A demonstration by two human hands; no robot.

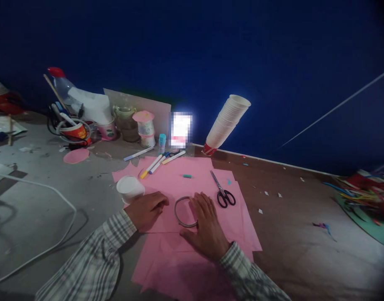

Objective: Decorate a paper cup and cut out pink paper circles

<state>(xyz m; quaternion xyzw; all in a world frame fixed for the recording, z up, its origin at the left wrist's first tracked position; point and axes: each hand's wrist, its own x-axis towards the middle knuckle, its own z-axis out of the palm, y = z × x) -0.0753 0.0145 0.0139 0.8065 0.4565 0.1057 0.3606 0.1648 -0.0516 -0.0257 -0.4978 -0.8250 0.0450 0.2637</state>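
On a stack of pink paper sheets (pixel 166 242) lies a thin grey ring (pixel 176 211). My right hand (pixel 207 228) rests flat on its right side, fingers stretched out and covering part of it. To the left, my left hand (pixel 148 209) leans on the paper with its fingers curled in; whatever is under them, if anything, is hidden. Just behind that wrist is a white paper cup (pixel 129 188). Black-handled scissors (pixel 223 194) lie with blades slightly apart, right of my right hand. A small teal marker cap (pixel 187 176) sits beyond the ring.
Several markers (pixel 152 165) lie at the paper's far edge, near a glue stick (pixel 162 143). A tall stack of paper cups (pixel 227 123) leans against the blue wall. Decorated cups (pixel 144 129) and a glass jar (pixel 126 123) stand back left. A white cable (pixel 66 200) curves across the left.
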